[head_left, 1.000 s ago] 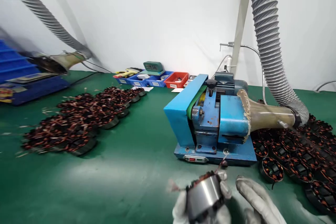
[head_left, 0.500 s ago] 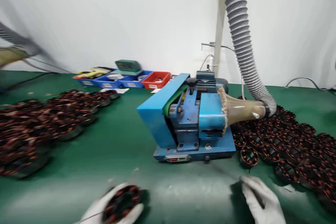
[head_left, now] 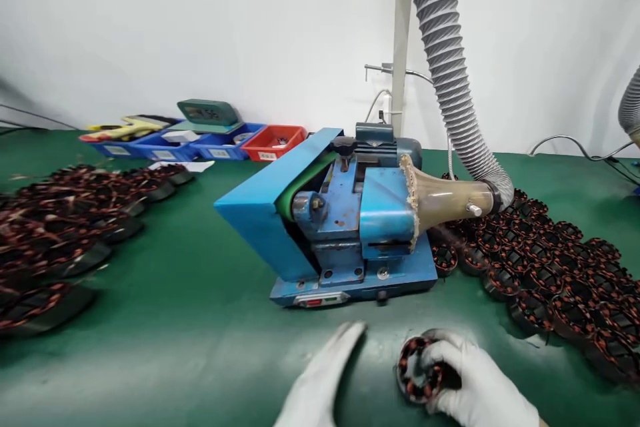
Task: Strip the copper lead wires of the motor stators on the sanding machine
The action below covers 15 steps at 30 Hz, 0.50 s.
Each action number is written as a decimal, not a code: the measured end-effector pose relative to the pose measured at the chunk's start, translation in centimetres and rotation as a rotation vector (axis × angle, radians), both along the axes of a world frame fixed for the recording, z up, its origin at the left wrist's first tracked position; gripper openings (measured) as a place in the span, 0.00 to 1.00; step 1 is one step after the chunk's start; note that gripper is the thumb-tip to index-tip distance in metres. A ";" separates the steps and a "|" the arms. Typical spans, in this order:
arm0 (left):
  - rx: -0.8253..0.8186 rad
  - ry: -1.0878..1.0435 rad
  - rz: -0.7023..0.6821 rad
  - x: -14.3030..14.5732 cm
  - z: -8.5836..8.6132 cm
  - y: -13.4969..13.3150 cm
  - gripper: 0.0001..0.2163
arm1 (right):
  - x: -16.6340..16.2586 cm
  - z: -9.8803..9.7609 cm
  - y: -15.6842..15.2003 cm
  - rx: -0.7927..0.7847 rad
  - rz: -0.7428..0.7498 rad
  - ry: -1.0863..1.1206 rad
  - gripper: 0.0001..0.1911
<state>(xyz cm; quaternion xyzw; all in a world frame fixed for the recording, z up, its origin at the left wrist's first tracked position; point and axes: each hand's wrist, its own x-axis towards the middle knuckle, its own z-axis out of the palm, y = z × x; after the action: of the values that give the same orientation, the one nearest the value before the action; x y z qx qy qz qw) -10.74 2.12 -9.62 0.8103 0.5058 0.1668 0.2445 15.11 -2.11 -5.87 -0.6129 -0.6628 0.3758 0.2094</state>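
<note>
Our right hand is clamped on a wound ring, which sits just left of its palm. Our left hand keeps its fingers straight and together, apart from the ring. Far beyond it, a red bin holds parts too small for us to name; the blue bins farther left carry a white box and a yellow tool across the top. A blue machine has its front edge just beyond the left fingertips. Green tabletop stretches leftward from our left hand toward the heaped rings, and packed rings bound the right hand's far right.
</note>
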 end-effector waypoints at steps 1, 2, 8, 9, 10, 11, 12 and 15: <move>-0.064 -0.002 -0.098 1.8 0.4 -0.2 0.42 | -0.2 0.0 -0.1 -0.032 0.053 0.082 0.24; -0.126 -0.007 -0.163 3.3 0.8 -0.3 0.45 | -0.4 0.0 -0.1 -0.060 0.065 0.162 0.29; -0.139 -0.038 -0.250 6.5 2.5 0.1 0.34 | 0.1 0.6 1.4 -0.224 -0.243 0.792 0.15; -0.134 -0.050 -0.246 6.5 2.6 0.1 0.32 | 0.6 1.1 1.6 -0.187 -0.298 0.863 0.14; -0.138 -0.052 -0.239 6.4 2.6 0.0 0.30 | 1.1 1.7 1.7 -0.118 -0.361 0.932 0.13; -0.145 -0.045 -0.226 6.3 2.5 0.0 0.31 | 1.7 2.3 1.7 -0.031 -0.442 1.019 0.12; -0.150 -0.033 -0.212 6.1 2.4 -0.1 0.34 | 2.1 2.7 1.6 0.044 -0.519 1.089 0.11; -0.101 -0.036 -0.194 5.8 1.9 -0.3 0.42 | 2.6 2.1 0.9 0.042 -0.641 1.149 0.11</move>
<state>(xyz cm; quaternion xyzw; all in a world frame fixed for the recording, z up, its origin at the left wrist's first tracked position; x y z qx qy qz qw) -4.90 1.80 -7.74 0.8390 0.4283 0.1311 0.3091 17.67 -1.25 -3.78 -0.4776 -0.2376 0.5492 0.6433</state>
